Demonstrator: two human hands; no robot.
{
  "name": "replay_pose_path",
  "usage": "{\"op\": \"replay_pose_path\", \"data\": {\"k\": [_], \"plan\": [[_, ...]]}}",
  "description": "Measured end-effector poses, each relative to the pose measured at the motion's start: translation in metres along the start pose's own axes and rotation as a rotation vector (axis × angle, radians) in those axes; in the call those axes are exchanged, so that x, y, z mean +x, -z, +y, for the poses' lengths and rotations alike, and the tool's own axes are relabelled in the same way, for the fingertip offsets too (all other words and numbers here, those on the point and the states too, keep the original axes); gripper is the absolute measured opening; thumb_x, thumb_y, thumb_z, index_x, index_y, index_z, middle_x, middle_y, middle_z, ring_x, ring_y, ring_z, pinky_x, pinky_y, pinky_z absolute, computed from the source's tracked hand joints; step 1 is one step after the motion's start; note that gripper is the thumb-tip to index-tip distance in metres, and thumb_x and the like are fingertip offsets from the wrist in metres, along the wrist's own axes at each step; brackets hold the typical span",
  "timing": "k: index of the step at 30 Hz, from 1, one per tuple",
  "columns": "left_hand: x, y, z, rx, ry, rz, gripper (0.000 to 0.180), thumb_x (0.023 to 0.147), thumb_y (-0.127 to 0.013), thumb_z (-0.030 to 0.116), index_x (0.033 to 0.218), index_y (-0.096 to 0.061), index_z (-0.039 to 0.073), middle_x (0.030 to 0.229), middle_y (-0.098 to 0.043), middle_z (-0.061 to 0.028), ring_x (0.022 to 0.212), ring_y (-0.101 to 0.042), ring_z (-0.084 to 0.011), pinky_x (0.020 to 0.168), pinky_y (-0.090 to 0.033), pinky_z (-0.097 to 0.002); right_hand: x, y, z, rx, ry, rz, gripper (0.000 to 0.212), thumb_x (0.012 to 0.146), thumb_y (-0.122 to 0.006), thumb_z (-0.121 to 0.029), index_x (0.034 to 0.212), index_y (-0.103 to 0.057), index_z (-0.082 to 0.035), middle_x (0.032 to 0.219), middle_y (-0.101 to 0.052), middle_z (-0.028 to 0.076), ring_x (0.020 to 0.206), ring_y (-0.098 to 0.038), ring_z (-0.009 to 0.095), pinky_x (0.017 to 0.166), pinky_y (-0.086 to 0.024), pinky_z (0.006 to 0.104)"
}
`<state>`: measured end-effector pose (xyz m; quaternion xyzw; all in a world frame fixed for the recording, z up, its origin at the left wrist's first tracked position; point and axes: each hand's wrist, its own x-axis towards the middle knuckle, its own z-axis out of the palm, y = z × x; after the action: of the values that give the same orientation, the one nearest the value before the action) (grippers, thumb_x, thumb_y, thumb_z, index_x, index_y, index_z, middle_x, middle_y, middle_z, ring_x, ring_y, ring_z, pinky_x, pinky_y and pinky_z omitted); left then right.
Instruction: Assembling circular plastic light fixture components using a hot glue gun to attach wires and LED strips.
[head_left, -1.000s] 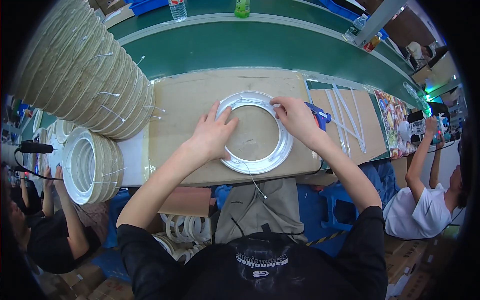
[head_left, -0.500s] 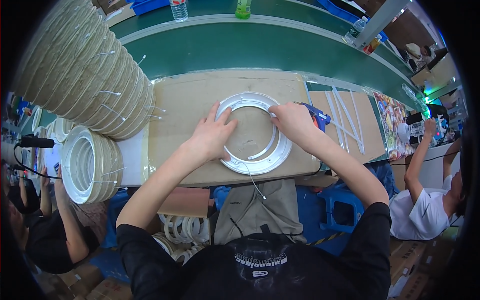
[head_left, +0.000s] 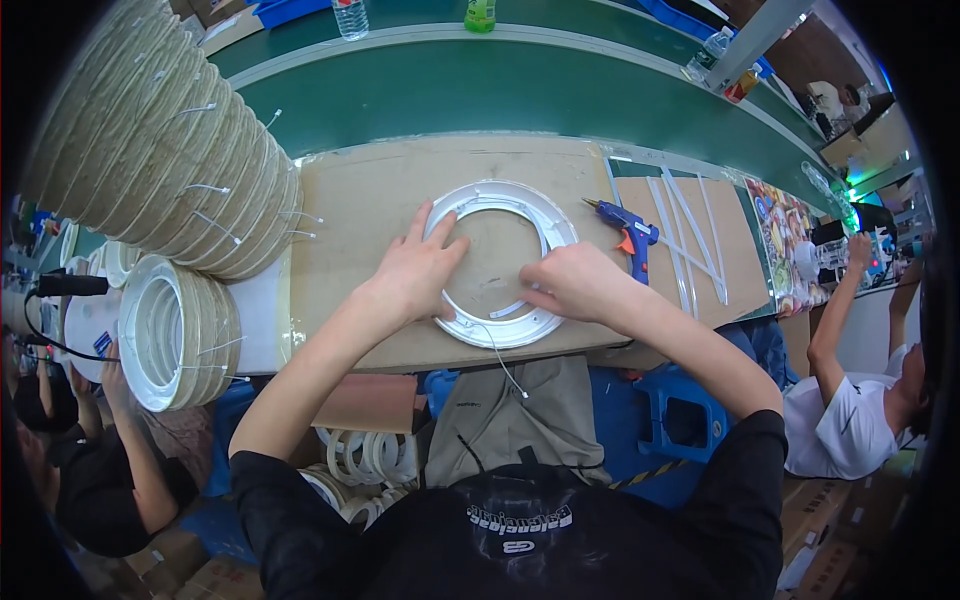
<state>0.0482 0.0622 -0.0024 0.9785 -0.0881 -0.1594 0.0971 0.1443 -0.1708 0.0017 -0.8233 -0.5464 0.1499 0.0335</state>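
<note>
A white plastic ring point(head_left: 512, 200) lies flat on a brown cardboard sheet point(head_left: 370, 200) on the bench. My left hand point(head_left: 418, 268) rests spread on the ring's left side, fingers apart, pressing it down. My right hand point(head_left: 572, 283) sits on the ring's lower right, fingers curled and pinching a thin white strip point(head_left: 507, 309) along the inner edge. A thin white wire point(head_left: 500, 355) trails from the ring's near edge over the bench front.
A blue glue gun point(head_left: 628, 230) lies right of the ring, beside several white strips point(head_left: 690, 240). Tall stacks of rings point(head_left: 170, 150) lean at the left, a shorter stack point(head_left: 175, 330) below. A green conveyor point(head_left: 500, 85) runs behind. Other people sit at left and right.
My right hand has slid down from the ring's upper right to its lower right inner edge. My left hand stayed on the left side.
</note>
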Motion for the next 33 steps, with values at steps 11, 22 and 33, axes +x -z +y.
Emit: {"op": "replay_pose_path", "data": {"k": [11, 22, 33], "plan": [[0.0, -0.001, 0.001, 0.004, 0.005, 0.006, 0.096, 0.06, -0.093, 0.027, 0.143, -0.048, 0.009, 0.162, -0.025, -0.0189, 0.152, -0.013, -0.045, 0.109, -0.043, -0.058, -0.006, 0.003, 0.001, -0.023, 0.007, 0.018, 0.033, 0.092, -0.066, -0.033, 0.078, -0.061, -0.004, 0.066, -0.064, 0.016, 0.066, -0.066, 0.037, 0.063, -0.051, 0.0469], [-0.001, 0.001, 0.001, -0.004, 0.0, 0.028, 0.096, 0.059, -0.093, 0.024, 0.143, -0.048, 0.008, 0.161, -0.028, -0.0186, 0.151, -0.014, -0.0436, 0.11, -0.043, -0.0561, -0.029, 0.0, 0.005, -0.002, -0.023, 0.04, 0.029, 0.094, -0.064, -0.032, 0.084, -0.061, -0.004, 0.072, -0.066, 0.014, 0.068, -0.066, 0.036, 0.062, -0.051, 0.0461], [-0.002, 0.0, 0.002, -0.003, 0.019, 0.029, 0.096, 0.059, -0.092, 0.022, 0.142, -0.048, 0.008, 0.16, -0.029, -0.018, 0.151, -0.016, -0.0426, 0.115, -0.04, -0.0528, -0.038, -0.001, 0.004, 0.013, -0.046, 0.085, 0.026, 0.096, -0.063, -0.03, 0.093, -0.06, -0.005, 0.073, -0.066, 0.013, 0.067, -0.066, 0.035, 0.061, -0.05, 0.0447]]}}
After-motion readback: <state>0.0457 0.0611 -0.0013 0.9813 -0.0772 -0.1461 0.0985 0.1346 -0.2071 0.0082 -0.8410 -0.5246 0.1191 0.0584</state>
